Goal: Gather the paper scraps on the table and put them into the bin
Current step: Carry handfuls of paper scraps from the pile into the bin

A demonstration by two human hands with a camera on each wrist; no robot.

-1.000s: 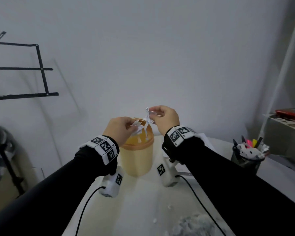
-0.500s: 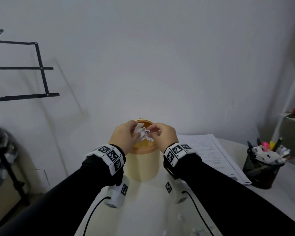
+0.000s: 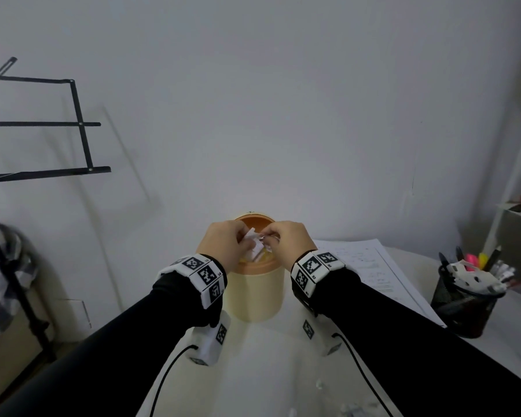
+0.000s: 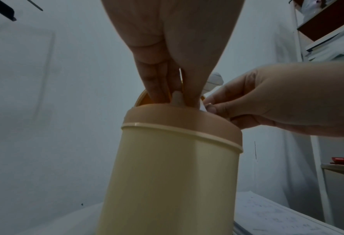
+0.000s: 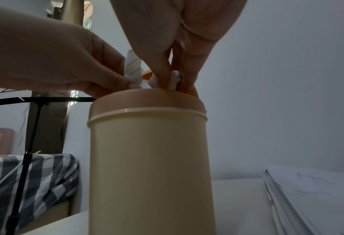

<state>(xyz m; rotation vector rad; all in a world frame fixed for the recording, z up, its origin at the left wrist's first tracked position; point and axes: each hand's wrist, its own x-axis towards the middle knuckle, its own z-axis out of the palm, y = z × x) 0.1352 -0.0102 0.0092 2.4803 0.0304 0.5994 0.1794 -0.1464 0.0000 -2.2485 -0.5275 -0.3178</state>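
Note:
The bin (image 3: 254, 293) is a cream cylinder with a tan lid ring and stands on the white table (image 3: 262, 356) near the wall. Both hands meet over its opening. My left hand (image 3: 247, 245) pinches white paper scraps (image 3: 254, 243) at the rim, seen as a striped scrap (image 5: 134, 66) in the right wrist view. My right hand (image 3: 269, 240) pinches a crumpled scrap (image 5: 174, 81), its fingertips reaching into the bin's opening. In the left wrist view the left hand's fingers (image 4: 157, 82) point down into the bin (image 4: 171, 174). The bin's inside is hidden.
A stack of printed sheets (image 3: 370, 263) lies right of the bin. Further right stands a black mesh pen holder (image 3: 466, 299). Small loose scraps (image 3: 319, 383) lie on the table near me. A black music stand (image 3: 82, 124) and a checked cloth (image 3: 0, 281) are off the table's left.
Both hands have come down from above the bin to its opening, bringing the scraps together and lower.

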